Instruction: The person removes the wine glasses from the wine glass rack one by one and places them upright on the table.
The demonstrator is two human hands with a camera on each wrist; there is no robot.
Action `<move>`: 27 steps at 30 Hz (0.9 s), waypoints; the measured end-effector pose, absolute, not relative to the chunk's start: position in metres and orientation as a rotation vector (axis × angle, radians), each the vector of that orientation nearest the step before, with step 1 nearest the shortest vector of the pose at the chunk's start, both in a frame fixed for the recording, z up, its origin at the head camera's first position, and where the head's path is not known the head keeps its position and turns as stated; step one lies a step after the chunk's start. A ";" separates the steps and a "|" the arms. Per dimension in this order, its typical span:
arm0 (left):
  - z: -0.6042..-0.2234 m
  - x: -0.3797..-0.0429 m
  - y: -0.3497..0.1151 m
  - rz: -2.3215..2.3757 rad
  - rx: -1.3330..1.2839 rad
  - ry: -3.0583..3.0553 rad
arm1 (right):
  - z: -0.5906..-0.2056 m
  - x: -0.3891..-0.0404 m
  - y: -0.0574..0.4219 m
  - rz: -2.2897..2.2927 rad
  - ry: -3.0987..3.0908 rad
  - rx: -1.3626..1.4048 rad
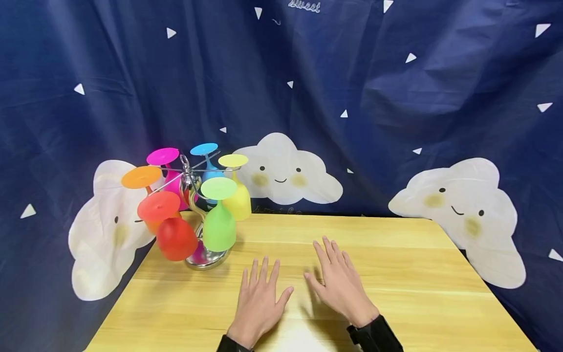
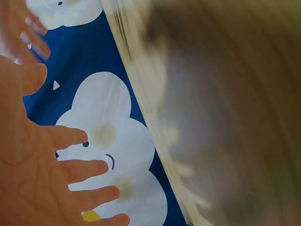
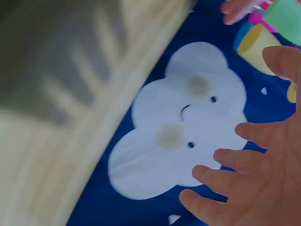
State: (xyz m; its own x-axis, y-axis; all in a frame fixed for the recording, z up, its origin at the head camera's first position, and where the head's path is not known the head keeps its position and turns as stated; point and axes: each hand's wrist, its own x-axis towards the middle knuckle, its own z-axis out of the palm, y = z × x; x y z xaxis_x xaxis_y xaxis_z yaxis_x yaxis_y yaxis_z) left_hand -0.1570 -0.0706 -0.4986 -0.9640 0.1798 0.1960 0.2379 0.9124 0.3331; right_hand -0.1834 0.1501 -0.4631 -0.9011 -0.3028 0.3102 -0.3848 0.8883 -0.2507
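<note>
My left hand (image 1: 259,305) is held over the front middle of the table, fingers straight and spread, holding nothing. To its right my right hand (image 1: 340,288) is also spread and holds nothing; its shadow falls on the wood. Left of both hands stands a curved silver stemware rack (image 1: 206,261). Goblets hang upside down from its arms: red (image 1: 177,239), green (image 1: 220,227), yellow (image 1: 238,201), blue (image 1: 204,149), magenta (image 1: 162,156) and orange (image 1: 141,177). The left hand is nearer the rack, apart from it. The right wrist view catches the yellow goblet (image 3: 257,49) beyond the thumb.
The light wooden table (image 1: 396,254) reaches back to a dark blue curtain (image 1: 352,58) with white triangles. Smiling clouds are printed on it, one cloud (image 1: 281,171) behind the table and another cloud (image 1: 466,220) at the right. The rack stands near the table's left edge.
</note>
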 end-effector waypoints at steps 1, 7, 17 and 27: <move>-0.499 -0.157 -0.071 -0.534 -0.320 -2.914 | -0.460 -0.186 0.147 0.450 -2.776 0.539; -0.501 -0.155 -0.074 -0.550 -0.317 -2.921 | -0.438 -0.198 0.124 0.474 -2.609 0.682; -0.502 -0.154 -0.076 -0.578 -0.306 -2.905 | -0.387 -0.211 0.086 0.493 -2.374 0.835; -0.462 -0.165 -0.093 -0.464 -0.366 -2.550 | -0.353 -0.210 0.062 0.551 -2.292 0.906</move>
State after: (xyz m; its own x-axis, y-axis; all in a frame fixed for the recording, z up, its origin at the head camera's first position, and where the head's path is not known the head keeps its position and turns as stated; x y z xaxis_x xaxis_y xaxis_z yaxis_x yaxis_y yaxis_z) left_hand -0.1654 -0.0927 -0.4618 -0.8294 0.1653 0.5337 0.3427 0.9050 0.2522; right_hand -0.2095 0.0623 -0.3529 -0.5824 -0.4655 0.6664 -0.7174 0.6798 -0.1521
